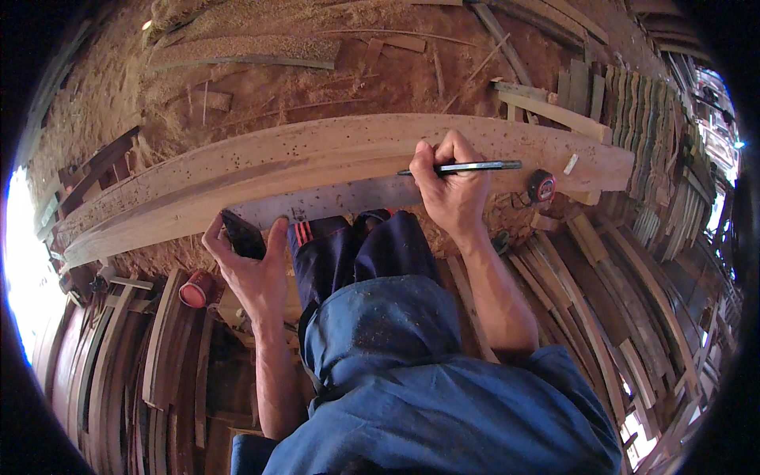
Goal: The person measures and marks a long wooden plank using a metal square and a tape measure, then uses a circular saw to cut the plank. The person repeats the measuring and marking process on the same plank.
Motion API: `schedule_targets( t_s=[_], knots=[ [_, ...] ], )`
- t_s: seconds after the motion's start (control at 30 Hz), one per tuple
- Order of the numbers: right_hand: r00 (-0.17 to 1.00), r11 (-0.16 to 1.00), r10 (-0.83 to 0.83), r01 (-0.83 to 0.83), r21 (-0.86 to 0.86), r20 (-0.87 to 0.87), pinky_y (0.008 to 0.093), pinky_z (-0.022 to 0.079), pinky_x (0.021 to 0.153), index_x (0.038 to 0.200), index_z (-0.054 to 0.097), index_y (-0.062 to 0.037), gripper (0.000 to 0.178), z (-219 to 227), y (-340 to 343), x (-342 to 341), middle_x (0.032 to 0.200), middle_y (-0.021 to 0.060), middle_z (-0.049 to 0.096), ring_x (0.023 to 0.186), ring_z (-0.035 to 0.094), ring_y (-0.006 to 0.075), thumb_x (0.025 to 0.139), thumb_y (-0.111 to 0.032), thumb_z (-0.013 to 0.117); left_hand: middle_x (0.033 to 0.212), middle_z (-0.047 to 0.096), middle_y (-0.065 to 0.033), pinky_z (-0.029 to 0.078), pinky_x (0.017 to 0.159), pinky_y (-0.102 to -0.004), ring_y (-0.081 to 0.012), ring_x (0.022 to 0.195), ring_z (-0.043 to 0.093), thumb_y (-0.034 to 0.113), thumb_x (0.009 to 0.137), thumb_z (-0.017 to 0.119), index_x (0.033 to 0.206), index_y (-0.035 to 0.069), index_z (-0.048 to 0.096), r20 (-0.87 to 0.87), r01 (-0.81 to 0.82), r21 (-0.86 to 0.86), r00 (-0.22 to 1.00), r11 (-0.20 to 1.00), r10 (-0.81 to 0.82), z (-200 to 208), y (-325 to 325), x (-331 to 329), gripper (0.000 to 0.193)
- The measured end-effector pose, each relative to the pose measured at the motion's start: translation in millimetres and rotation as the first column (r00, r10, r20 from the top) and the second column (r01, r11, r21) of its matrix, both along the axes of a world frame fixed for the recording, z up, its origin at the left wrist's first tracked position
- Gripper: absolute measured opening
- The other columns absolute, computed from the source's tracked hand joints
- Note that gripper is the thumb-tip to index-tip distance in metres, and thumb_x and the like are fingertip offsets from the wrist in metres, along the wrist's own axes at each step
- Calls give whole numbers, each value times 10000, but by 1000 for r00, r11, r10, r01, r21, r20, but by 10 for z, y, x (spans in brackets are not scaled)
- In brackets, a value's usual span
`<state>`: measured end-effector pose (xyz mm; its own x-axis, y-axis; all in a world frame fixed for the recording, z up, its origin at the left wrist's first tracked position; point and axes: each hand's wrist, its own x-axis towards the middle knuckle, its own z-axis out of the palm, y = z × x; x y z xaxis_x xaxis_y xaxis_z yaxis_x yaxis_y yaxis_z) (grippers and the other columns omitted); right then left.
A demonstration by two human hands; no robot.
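A long pale wooden plank point(332, 142), dotted with small dark marks, lies crosswise in front of me. My left hand point(253, 261) is closed round the black handle of a try square point(340, 199). The square's grey metal blade lies along the plank's near side and reaches toward my other hand. In my right hand point(455, 186) a dark pencil-like marking tool point(483, 166) is pinched between the fingers, its tip pointing left just above the blade. The fingers rest on or close over the plank; contact is hard to tell.
A red and black tape measure point(542, 186) and a small white piece point(570, 164) sit at the plank's right end. At the lower left stands a red cup point(196, 290). Stacked boards point(586, 301) flank me on both sides, and sawdust and offcuts point(245, 54) cover the ground beyond.
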<state>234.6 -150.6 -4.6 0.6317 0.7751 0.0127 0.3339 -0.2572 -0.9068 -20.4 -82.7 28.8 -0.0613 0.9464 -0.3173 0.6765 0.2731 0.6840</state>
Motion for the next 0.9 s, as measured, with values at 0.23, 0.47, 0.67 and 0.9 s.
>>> schedule_targets(
  t_s=[0.23,0.47,0.67,0.9],
  knots=[
    [1000,1000,4,-4,20,1,320,358,447,714,427,-74,376,-25,34,15,540,7,440,477,427,86,930,-71,736,1325,555,-254,430,1085,-435,-319,1240,557,246,813,906,1400,55,397,-14,0,29,1000,1000,0,-48,28,16,800],
    [1000,1000,6,-6,7,11,308,366,450,715,423,-72,380,0,33,14,542,-7,434,490,428,66,929,-64,737,1291,575,-240,457,1055,-427,-311,1197,584,257,816,905,1399,50,395,-65,30,43,998,999,-27,-12,25,46,802],
    [1000,1000,-7,7,18,-18,311,363,450,714,424,-73,379,-19,34,10,543,0,432,488,422,71,931,-72,735,1275,583,-235,449,1063,-423,-304,1195,583,260,822,903,1401,46,389,-118,65,85,992,994,-55,-40,21,36,804],
    [1000,1000,-4,5,22,-1,320,348,450,713,421,-71,387,-44,26,10,548,1,417,490,394,78,933,-85,738,1286,584,-237,438,1074,-421,-309,1207,583,255,823,904,1404,45,389,7,21,45,1000,999,-21,-22,28,49,805]
  ],
)
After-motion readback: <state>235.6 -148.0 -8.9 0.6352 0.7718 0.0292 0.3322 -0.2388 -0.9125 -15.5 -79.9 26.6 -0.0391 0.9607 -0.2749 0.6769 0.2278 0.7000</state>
